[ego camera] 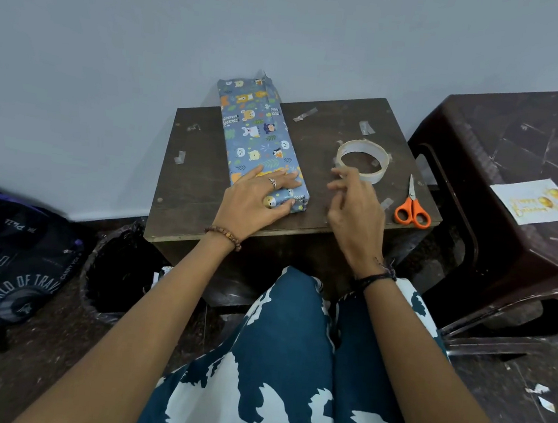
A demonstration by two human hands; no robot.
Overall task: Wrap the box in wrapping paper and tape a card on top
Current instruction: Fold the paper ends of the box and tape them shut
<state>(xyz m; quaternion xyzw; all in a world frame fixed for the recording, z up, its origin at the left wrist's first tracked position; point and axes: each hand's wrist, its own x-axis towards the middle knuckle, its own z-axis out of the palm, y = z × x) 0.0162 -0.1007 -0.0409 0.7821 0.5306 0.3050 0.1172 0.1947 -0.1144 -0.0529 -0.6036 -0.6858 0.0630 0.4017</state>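
Box (261, 140) is lying wrapped on the desk (198, 182); we are pressing its near end flat with our left hand (255, 196), while our right hand (354, 202), loosely spread and empty, is hovering beside the box, nearing the tape roll (362, 161); taping is likely next

Beaded bracelet (224, 234); rings (272, 183) (two); black wristband (374, 279).
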